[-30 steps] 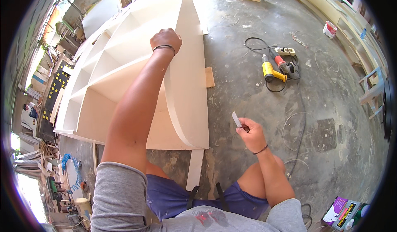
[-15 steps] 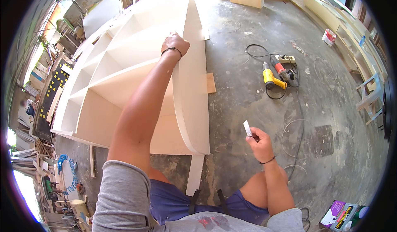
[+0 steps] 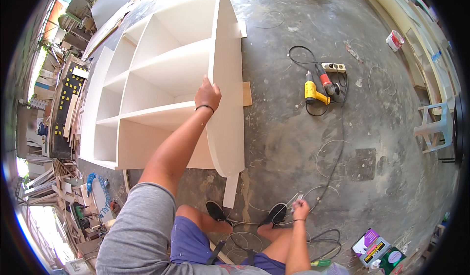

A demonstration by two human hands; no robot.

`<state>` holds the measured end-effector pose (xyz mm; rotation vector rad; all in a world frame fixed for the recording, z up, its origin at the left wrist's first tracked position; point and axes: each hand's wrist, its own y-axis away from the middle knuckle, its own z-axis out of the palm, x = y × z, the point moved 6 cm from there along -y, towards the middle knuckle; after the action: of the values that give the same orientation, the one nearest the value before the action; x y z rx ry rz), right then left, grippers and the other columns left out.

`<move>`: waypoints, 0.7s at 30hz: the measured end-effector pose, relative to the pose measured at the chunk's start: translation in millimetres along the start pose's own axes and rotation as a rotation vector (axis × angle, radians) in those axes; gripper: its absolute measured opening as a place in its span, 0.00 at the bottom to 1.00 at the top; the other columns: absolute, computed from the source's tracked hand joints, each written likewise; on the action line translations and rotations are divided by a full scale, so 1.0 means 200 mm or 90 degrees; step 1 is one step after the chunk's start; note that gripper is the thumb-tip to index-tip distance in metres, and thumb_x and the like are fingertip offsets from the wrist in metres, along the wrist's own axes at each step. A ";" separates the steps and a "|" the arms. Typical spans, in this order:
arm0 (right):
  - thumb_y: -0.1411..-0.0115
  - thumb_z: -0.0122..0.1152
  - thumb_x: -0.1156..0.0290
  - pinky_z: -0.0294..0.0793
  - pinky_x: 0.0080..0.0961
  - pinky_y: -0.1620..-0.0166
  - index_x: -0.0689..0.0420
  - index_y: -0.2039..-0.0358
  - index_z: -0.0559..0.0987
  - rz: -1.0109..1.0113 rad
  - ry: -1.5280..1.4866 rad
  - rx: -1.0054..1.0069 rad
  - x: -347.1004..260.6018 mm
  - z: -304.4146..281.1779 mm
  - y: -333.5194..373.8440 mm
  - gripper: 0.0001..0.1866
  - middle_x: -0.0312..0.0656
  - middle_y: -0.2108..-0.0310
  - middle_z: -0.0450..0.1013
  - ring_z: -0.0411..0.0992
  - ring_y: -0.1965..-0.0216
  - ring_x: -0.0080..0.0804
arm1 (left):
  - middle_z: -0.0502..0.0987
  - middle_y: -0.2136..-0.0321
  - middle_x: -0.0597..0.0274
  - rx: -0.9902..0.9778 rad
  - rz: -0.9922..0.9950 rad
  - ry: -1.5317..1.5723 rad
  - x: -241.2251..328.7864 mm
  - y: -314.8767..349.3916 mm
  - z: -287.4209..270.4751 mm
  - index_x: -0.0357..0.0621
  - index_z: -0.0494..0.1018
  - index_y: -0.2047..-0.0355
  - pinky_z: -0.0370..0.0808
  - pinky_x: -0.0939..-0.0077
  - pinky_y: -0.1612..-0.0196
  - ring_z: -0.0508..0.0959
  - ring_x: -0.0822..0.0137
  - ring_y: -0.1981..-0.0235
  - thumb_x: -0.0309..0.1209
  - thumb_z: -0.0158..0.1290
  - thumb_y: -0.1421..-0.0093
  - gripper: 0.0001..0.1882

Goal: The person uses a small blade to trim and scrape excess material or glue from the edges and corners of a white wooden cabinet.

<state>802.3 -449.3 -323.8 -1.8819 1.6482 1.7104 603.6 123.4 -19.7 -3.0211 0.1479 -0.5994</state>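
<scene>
A: Only one angle, the head view. What's the person got hold of?

B: Left hand (image 3: 208, 96) is curled at the inner edge of the right side panel (image 3: 228, 103) on a white shelf unit (image 3: 164, 74), roughly midway between the panel's near and far corners. Can't tell if it's pinching or just resting there. The unit sits on the concrete floor (image 3: 293, 138), toward the floor's left edge.

A: And the other one?

B: Right hand (image 3: 300, 210) is closed up, fingertips pinching a small pale flat piece (image 3: 300, 196), near the right shoe (image 3: 278, 213).

A: How would that stuff handle?

B: Unit's probably heavy and stiff, smooth faces maybe slippery, corners easy to chip. I'd grab the panel edges, not the thin shelves. The little piece looks light and fairly stiff; best pinched by its flats, since an edge could be sharp.
</scene>
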 end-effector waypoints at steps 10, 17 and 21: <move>0.47 0.47 0.81 0.73 0.20 0.79 0.62 0.58 0.78 0.359 -0.154 -0.174 -0.60 -0.08 0.81 0.17 0.38 0.72 0.75 0.72 0.78 0.24 | 0.74 0.55 0.41 -0.036 -0.029 -0.042 -0.08 -0.01 0.00 0.34 0.60 0.45 0.74 0.52 0.59 0.77 0.42 0.63 0.36 0.44 0.38 0.24; 0.42 0.60 0.73 0.69 0.16 0.76 0.58 0.57 0.78 0.219 -0.035 -0.238 -1.38 -0.09 0.25 0.12 0.33 0.70 0.75 0.72 0.75 0.20 | 0.73 0.57 0.40 -0.083 -0.044 -0.030 -0.08 0.02 0.05 0.34 0.56 0.44 0.75 0.49 0.65 0.77 0.39 0.67 0.34 0.44 0.38 0.25; 0.41 0.61 0.69 0.68 0.15 0.75 0.57 0.65 0.77 0.004 0.094 -0.247 -1.92 0.08 -0.13 0.07 0.32 0.73 0.73 0.70 0.75 0.18 | 0.71 0.55 0.41 -0.115 -0.060 0.033 -0.05 0.03 0.05 0.34 0.57 0.44 0.76 0.53 0.63 0.76 0.42 0.62 0.33 0.45 0.39 0.25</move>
<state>898.4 -193.3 -51.9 -2.2165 1.4463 2.0613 597.7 118.9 -33.0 -3.2029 0.0647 -0.7080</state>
